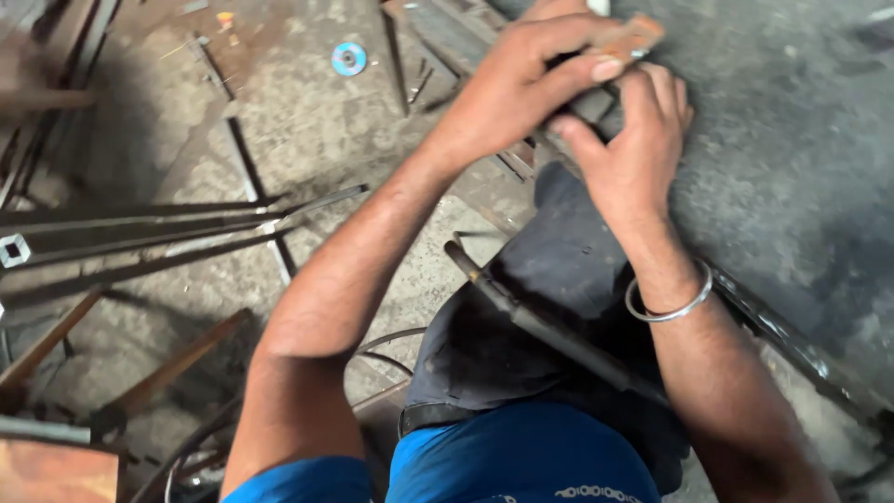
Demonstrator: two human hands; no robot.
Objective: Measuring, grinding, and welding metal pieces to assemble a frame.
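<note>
Far centre, over the concrete floor (801, 186): left hand (521, 84) curled over top of a rusty metal bar (626, 42), thumb & fingers clamped round it, right hand (638, 140) closed on it from below w/ thumb out left, probably to steady it against the lap. Long dark rod (559, 335) across the knee, bangle (669, 300) on right wrist. Steel tubes (168, 228) & grinding disc (348, 59) crowd the left; open room only far right.

no packages, labels, signs or screens show anywhere on this workshop floor.
</note>
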